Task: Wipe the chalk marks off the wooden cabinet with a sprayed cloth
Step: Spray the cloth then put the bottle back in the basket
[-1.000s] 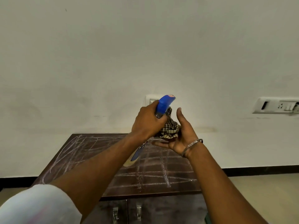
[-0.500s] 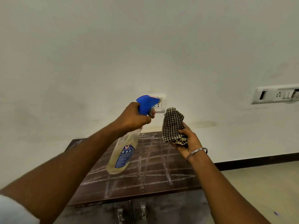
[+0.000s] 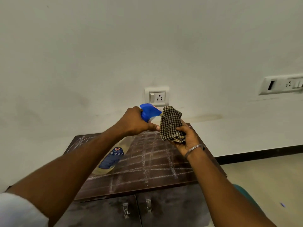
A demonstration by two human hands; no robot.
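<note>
A dark wooden cabinet [image 3: 157,167] stands against the wall, its top covered with white chalk lines in a grid. My left hand [image 3: 134,122] grips a spray bottle [image 3: 111,159] with a blue trigger head, held above the cabinet top; the nozzle points right and almost touches the cloth. My right hand [image 3: 185,138] holds a bunched black-and-tan checked cloth [image 3: 171,123] upright beside the nozzle. A metal bangle sits on that wrist.
The cabinet has two doors with metal handles [image 3: 125,209] at the front. A wall socket [image 3: 157,97] is just above the hands and a switch panel [image 3: 282,85] is farther right. Beige floor [image 3: 262,174] lies to the right of the cabinet.
The bottle and cloth were pressed together, then drawn apart, and now the nozzle is close to the cloth again. My view has tilted down a little, showing more of the cabinet front.
</note>
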